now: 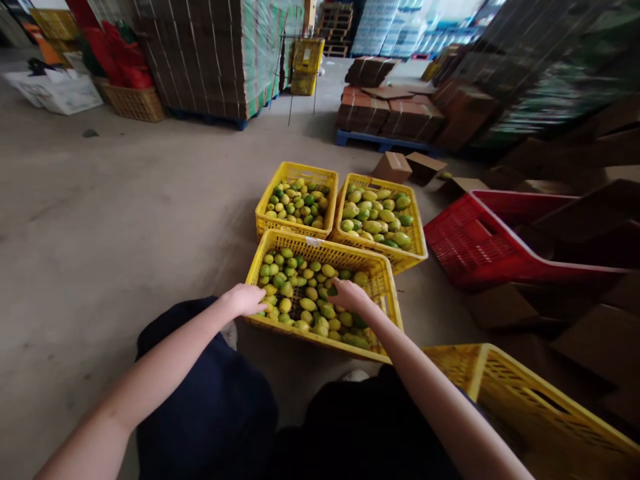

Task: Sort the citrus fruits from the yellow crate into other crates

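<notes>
A yellow crate (320, 248) of green and yellow fruit (307, 305) stands on the floor in front of my knees. My left hand (246, 299) rests at its left rim, the fingers bent over the edge near the fruit; whether they grip anything is hard to see. Inside the crate, right of the middle, my right hand (349, 294) has its fingers closed on a dark green fruit (333, 291). Behind stand two more yellow crates, the left one (296, 229) with smaller fruit and the right one (419, 230) with larger fruit.
A red crate (453, 243) stands at the right, beside cardboard boxes (393, 167). Another yellow crate (500, 363) is at the lower right. Farther back are a blue pallet (383, 141) with stacked cartons, a tall wrapped stack (200, 63) and a wicker basket (134, 102).
</notes>
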Demonstrator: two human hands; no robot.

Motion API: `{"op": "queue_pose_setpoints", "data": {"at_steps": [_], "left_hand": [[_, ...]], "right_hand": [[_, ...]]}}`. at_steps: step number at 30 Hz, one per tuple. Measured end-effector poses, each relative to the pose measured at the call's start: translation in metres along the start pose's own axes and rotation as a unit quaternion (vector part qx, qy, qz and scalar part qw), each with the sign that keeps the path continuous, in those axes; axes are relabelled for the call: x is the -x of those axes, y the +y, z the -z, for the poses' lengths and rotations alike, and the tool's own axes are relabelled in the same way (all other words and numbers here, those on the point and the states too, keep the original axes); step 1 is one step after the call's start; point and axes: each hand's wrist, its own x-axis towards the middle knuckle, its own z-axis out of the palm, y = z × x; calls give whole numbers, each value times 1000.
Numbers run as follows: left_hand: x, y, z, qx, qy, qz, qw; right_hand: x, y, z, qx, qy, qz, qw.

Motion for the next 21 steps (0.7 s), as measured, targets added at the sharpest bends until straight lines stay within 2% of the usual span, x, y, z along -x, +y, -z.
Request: {"op": "queue_pose_setpoints", "data": {"at_steps": [3, 6, 9, 12, 16, 21], "left_hand": [[1, 7, -9, -2, -9, -10, 1000], [2, 11, -22, -10, -17, -17, 1000], [0, 9, -34, -11, -30, -33, 999], [-11, 7, -38, 4, -40, -58, 998], [-53, 10, -42, 16, -31, -59, 998], [-135, 15, -51, -47, 19, 33, 998]], "right_hand": [[23, -9, 21, -40, 54, 16, 998], [47, -21, 29, -90, 79, 63, 991], [68, -31, 34, -102, 62, 144, 982], [83, -34, 38, -60, 17, 147, 987], [91, -33, 40, -34, -45, 102, 993], [94, -44, 36, -45, -87, 100, 990]]}}
